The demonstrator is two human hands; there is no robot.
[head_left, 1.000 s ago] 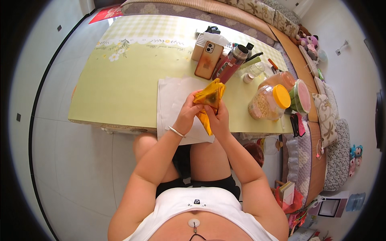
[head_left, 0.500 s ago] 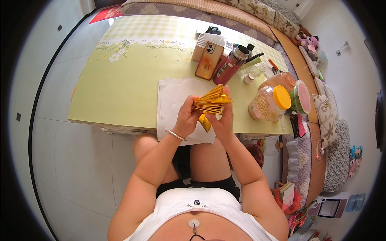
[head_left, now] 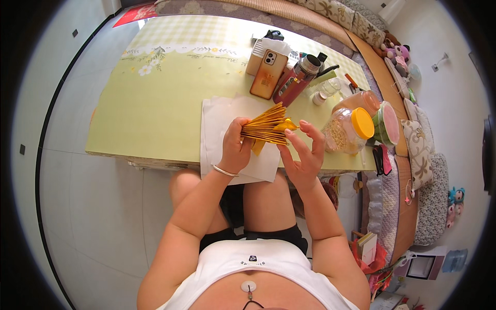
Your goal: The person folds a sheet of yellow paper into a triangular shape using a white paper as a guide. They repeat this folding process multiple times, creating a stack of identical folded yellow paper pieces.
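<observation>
A fanned bundle of folded gold foil paper is gripped at its left end by my left hand, which wears a pale bangle. Its free leaves spread out toward the right. My right hand is just beside that free end, fingers apart and partly bent; the index fingertip is close to the paper, and I cannot tell if it touches. Below the bundle, a gold flap hangs over white paper sheets, which lie on the table and reach over its near edge toward my lap.
The table has a yellow-green cover. Beyond my hands stand a phone, propped upright, and a red flask. To the right are a yellow-lidded jar, a green tub and a small white-capped bottle. A cushioned sofa runs along the right.
My right hand has come off the gold paper bundle and moved right, its fingers opening. The left hand still holds the bundle, shifted slightly left, and its leaves are fanned wider.
</observation>
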